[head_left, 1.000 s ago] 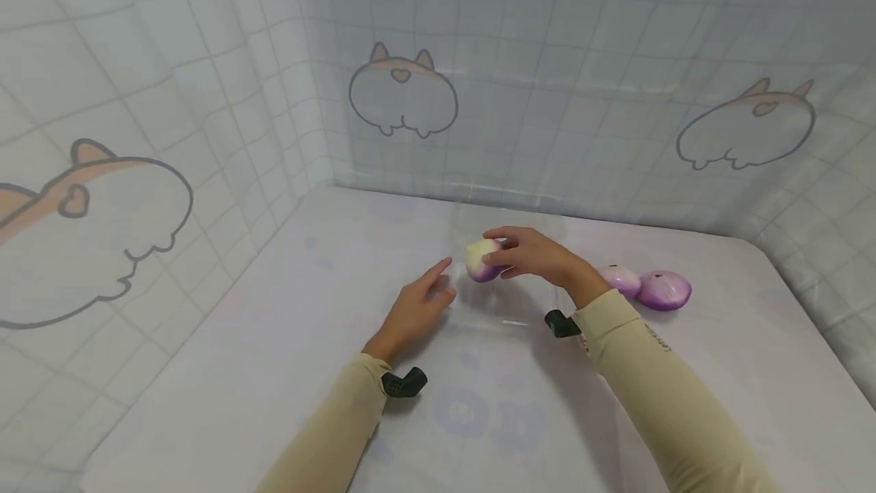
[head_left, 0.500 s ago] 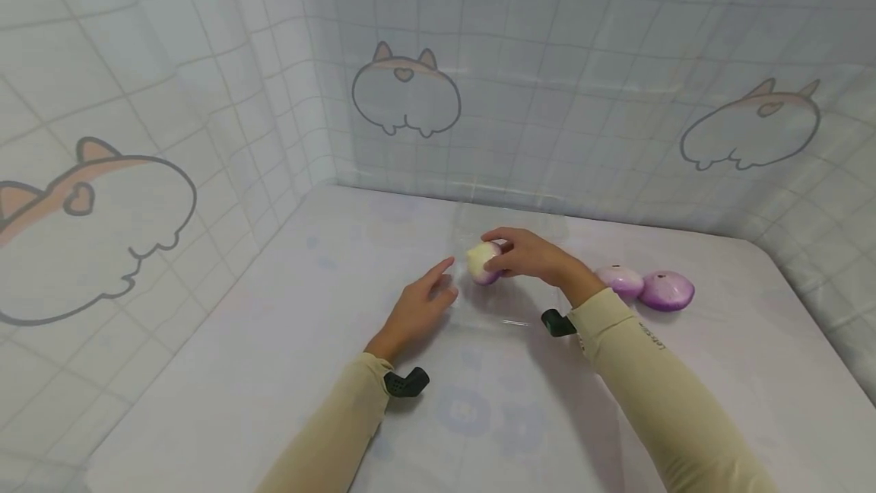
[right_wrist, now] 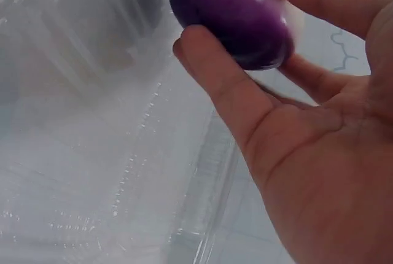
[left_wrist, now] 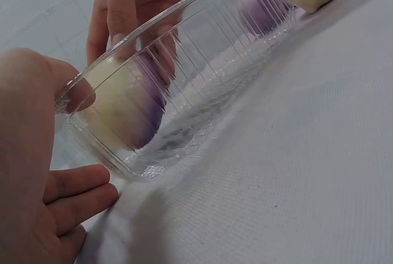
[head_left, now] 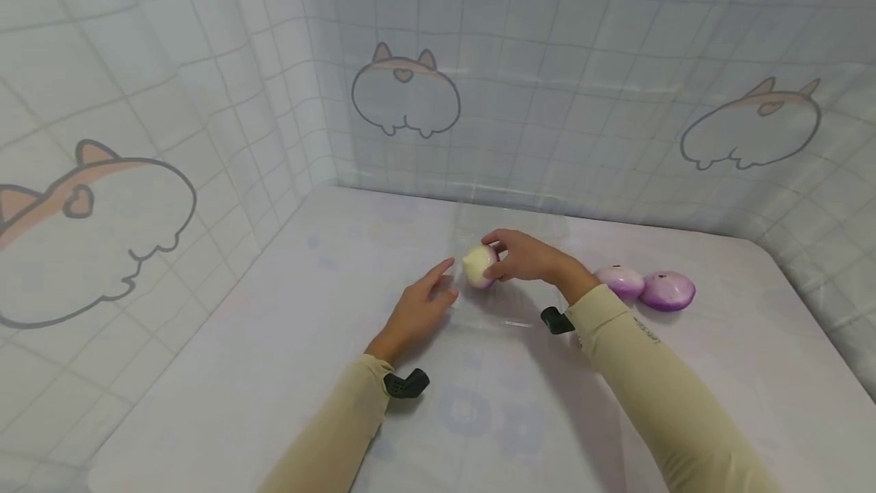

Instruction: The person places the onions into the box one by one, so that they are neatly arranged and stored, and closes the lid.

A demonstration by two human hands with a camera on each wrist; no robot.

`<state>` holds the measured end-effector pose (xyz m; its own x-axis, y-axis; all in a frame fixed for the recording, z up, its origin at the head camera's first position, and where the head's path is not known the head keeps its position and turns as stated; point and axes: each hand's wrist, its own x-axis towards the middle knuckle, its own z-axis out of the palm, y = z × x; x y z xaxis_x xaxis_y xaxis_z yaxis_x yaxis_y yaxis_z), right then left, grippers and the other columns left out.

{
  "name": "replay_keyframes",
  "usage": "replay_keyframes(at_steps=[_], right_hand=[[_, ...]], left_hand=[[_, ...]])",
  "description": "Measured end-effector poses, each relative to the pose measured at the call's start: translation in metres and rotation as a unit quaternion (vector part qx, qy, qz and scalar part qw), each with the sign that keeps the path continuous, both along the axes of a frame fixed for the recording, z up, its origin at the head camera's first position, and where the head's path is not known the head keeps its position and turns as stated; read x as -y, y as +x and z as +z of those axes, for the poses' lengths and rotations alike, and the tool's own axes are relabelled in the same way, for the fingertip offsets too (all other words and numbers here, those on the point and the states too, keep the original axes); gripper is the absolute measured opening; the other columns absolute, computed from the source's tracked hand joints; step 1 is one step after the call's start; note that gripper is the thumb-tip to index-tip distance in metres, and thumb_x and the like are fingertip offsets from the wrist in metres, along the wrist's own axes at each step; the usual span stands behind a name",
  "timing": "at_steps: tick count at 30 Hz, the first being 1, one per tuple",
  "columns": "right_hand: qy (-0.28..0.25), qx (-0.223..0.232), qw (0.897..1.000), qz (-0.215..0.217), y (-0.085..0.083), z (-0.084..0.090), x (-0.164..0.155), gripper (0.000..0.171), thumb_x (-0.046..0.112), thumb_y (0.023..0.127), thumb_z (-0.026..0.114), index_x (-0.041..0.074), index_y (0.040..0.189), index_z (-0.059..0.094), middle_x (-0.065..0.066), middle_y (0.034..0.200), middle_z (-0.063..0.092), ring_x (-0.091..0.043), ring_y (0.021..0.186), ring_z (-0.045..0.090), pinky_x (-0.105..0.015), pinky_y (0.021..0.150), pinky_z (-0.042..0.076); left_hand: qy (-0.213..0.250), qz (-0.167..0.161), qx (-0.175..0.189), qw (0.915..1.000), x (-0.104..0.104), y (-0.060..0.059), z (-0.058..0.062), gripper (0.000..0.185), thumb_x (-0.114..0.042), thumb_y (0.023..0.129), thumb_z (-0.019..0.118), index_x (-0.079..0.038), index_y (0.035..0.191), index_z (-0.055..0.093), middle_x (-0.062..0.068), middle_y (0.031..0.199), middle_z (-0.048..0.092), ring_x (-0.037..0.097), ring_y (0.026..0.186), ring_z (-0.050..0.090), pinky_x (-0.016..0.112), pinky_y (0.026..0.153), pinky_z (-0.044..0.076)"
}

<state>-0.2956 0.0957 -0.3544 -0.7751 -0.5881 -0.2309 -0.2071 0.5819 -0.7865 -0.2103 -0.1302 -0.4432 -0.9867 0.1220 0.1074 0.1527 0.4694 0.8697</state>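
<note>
Long beige sleeves [head_left: 657,386], small dark lettering near right cuff, black wrist cameras [head_left: 405,383]

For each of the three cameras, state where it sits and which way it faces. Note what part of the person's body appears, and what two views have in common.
Head: worn high, facing forward and down at the table; both sleeved arms, left hand and right hand show.
Left wrist: low by the table, facing along the clear plastic container; left thumb and fingers show.
Right wrist: above the container, facing the palm; right fingers pinch the purple-and-white onion.
Shared: all three show that onion.
</note>
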Motion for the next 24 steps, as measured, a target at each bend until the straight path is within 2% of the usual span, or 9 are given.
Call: replay_keyframes(at_steps=[4, 11, 19, 24], right_hand=[[0.043, -0.05, 0.997, 0.03, -0.0023, -0.0028, 0.0019, 0.067, 0.017, 0.09, 0.072, 0.005, 0.149, 0.044, -0.02, 0.141, 0.053, -0.03, 0.124, 0.054, -0.046, 0.101, 0.046], [0.068, -0.1, 0.992, 0.036, -0.0038, -0.0026, 0.0015, 0.068, 0.009, 0.088, 0.066, 0.007, 0.152, 0.042, -0.019, 0.138, 0.055, -0.033, 0.124, 0.054, -0.049, 0.102, 0.044], [0.071, -0.087, 0.994, 0.017, -0.0046, -0.0031, -0.0005, 0.065, 0.009, 0.089, 0.065, 0.007, 0.151, 0.043, -0.021, 0.134, 0.058, -0.033, 0.121, 0.056, -0.048, 0.096, 0.049], [0.082, -0.098, 0.992, 0.02, -0.0074, -0.0057, -0.0004, 0.064, 0.008, 0.089, 0.066, 0.007, 0.15, 0.045, -0.02, 0.132, 0.059, -0.033, 0.121, 0.057, -0.049, 0.097, 0.048]], left_hand=[[-0.001, 0.0, 0.002, 1.0, 0.0, 0.0006, -0.0006, 0.057, -0.033, 0.099, 0.06, -0.034, 0.153, 0.042, 0.003, 0.141, 0.058, 0.017, 0.131, 0.052, 0.044, 0.111, 0.037], [0.003, 0.0, 0.005, 1.0, -0.0019, 0.0001, -0.0009, 0.057, -0.034, 0.099, 0.06, -0.037, 0.153, 0.041, 0.003, 0.14, 0.059, 0.018, 0.132, 0.051, 0.046, 0.111, 0.036], [0.002, 0.001, 0.005, 1.0, -0.0014, 0.0, -0.0004, 0.057, -0.034, 0.099, 0.06, -0.037, 0.152, 0.042, 0.004, 0.139, 0.06, 0.019, 0.131, 0.052, 0.047, 0.111, 0.035], [-0.003, 0.002, 0.011, 0.9999, -0.0003, 0.0007, 0.0003, 0.056, -0.034, 0.1, 0.059, -0.037, 0.153, 0.041, 0.004, 0.14, 0.059, 0.019, 0.133, 0.05, 0.047, 0.112, 0.035]])
